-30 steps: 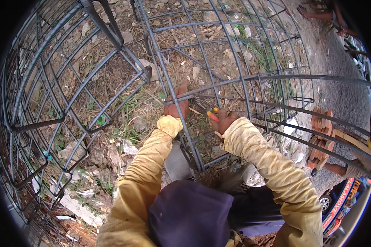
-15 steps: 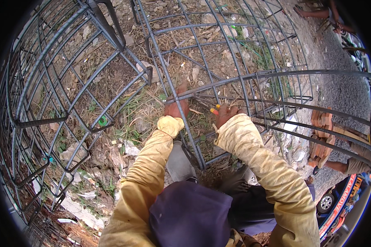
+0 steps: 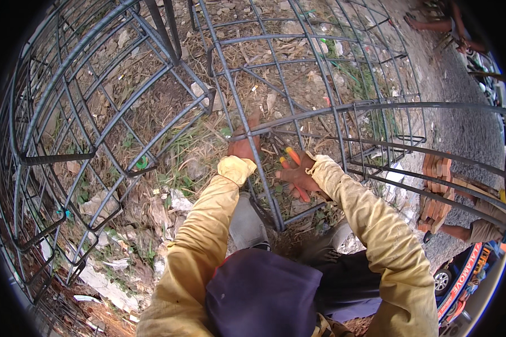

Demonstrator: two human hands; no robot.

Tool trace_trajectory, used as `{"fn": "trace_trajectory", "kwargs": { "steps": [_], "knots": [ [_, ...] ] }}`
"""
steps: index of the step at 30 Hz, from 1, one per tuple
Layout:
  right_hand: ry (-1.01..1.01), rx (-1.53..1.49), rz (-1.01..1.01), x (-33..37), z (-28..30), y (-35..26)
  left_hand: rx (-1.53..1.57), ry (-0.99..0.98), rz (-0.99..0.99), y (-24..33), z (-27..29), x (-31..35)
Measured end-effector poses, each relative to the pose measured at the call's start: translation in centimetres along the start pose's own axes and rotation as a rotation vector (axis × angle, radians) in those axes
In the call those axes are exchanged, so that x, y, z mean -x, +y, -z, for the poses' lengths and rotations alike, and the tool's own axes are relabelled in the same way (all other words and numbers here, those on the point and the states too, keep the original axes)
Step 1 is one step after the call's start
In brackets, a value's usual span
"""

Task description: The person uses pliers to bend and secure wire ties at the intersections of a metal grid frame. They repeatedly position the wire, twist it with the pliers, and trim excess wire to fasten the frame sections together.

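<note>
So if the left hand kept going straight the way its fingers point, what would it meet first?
The left hand already grips a dark ribbed steel cage bar, fingers pointing up-frame. Beyond them probably comes the curved horizontal steel bar crossing just above, though depth is unclear.

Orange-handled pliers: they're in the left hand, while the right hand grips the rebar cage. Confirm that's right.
Not right: the hands are swapped. The head view shows the orange-handled pliers in the right hand, while the left hand grips a bar of the rebar cage.
</note>
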State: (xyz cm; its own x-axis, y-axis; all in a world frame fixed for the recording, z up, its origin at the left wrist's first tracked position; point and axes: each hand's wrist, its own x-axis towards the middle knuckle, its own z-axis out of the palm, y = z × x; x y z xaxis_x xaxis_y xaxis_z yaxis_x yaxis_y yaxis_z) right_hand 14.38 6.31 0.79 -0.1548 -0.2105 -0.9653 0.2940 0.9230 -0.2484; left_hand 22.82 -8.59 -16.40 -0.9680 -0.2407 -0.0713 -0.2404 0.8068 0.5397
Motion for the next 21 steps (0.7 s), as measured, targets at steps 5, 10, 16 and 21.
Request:
{"fn": "trace_trajectory", "kwargs": {
  "steps": [5,10,16,21],
  "knots": [
    [-0.144,-0.381,0.004,0.2,0.1,1.0,0.43,0.069,0.041,0.6,1.4,-1.2],
    [0.055,-0.206,-0.054,1.7,0.3,0.0,0.915,0.037,0.324,5.6,5.6,2.1],
    [0.611,0.413,0.386,-0.4,-1.5,3.0,2.006,-0.091,0.809,8.7,2.5,6.3],
    [1.033,1.137,0.542,1.0,-1.8,3.0,2.03,-0.319,0.808,9.8,4.1,5.8]
  ]
}}
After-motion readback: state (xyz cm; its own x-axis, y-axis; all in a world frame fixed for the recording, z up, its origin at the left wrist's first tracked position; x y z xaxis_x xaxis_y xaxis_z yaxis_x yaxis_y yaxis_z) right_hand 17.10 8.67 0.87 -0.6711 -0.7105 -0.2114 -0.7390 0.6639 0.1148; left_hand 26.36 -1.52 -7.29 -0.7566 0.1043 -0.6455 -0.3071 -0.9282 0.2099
